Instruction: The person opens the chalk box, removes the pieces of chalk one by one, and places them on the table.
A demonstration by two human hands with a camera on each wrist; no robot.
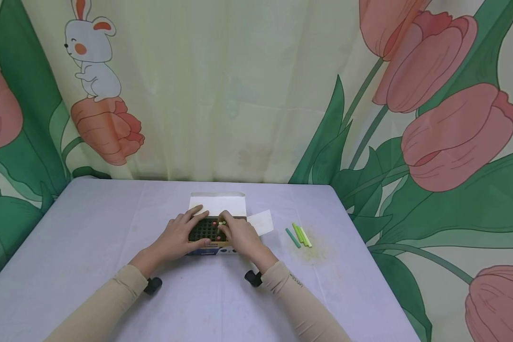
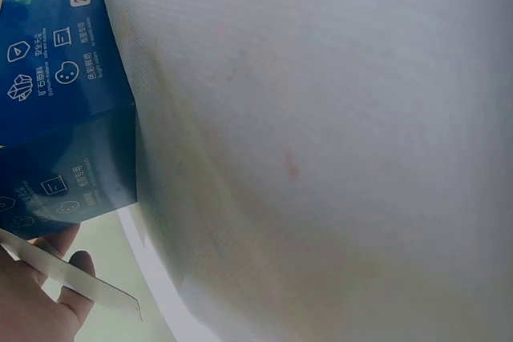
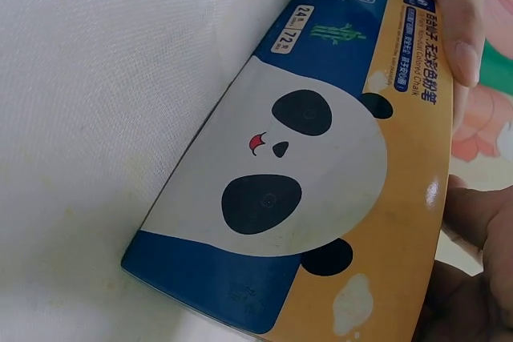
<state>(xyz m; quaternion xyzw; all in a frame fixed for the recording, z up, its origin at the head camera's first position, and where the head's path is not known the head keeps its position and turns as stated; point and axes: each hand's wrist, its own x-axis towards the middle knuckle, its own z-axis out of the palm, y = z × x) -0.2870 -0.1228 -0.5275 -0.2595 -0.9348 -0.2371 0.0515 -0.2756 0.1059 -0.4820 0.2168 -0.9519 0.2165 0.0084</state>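
An open chalk box (image 1: 215, 251), blue and orange with a panda face, stands on the table with a dark holder (image 1: 201, 230) of round holes inside. My left hand (image 1: 177, 237) grips its left side, thumb at the front edge and fingers towards the back. In the left wrist view, fingers (image 2: 76, 278) show beside a white flap. Over the holder's right part, my right hand (image 1: 241, 235) bends its fingers and pinches a pale yellow-green chalk stick (image 1: 219, 227), mostly hidden. Reddish chalk ends (image 1: 215, 223) show in a few holes nearby.
Several green and yellow chalk sticks (image 1: 299, 234) lie right of the box, with yellowish dust around them. The box's white lid (image 1: 218, 204) stands up behind, and a side flap (image 1: 261, 222) sticks out right. A white cloth covers the table (image 1: 89, 228); a printed curtain hangs behind.
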